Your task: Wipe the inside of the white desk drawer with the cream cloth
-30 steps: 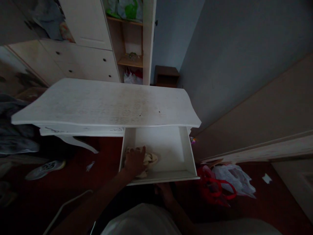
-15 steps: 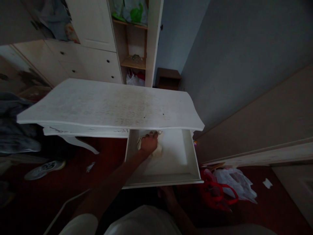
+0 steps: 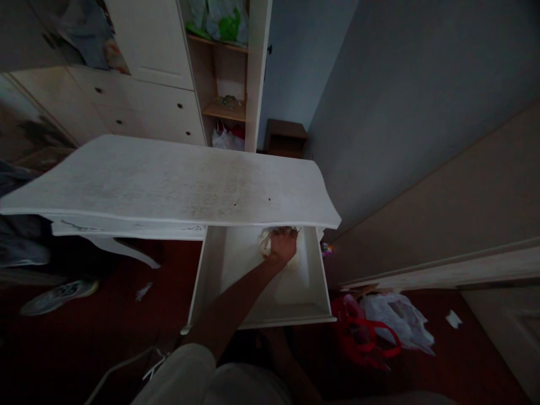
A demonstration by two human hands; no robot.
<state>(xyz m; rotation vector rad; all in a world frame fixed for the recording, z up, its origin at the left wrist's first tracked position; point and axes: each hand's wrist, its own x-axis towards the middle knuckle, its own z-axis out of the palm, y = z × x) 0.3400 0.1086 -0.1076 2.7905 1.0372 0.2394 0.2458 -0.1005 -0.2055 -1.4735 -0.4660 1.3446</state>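
Note:
My left hand [image 3: 283, 246] reaches into the pulled-out drawer [image 3: 287, 315] and presses on a pale cloth [image 3: 265, 245], its fingers closed over it. Part of the cloth shows left of the hand, near the back of the drawer floor. The drawer belongs to a white table [image 3: 169, 174] whose top has dark stains and scuffs. Below the drawer front is my right hand [image 3: 272, 340], dim and low in the view. Its fingers are hidden in shadow, so whether it touches the drawer's underside cannot be made out.
A red bag [image 3: 363, 337] and a white plastic bag [image 3: 400, 320] lie on the dark red floor at right. Behind the table stand a white wardrobe [image 3: 147, 107] with an open door and a small brown cabinet [image 3: 287, 135]. A shoe [image 3: 61, 297] lies at left.
My left hand has slid the cloth rightward across the drawer floor. The whole view has shifted slightly, with the table now further left. My right hand stays under the drawer front.

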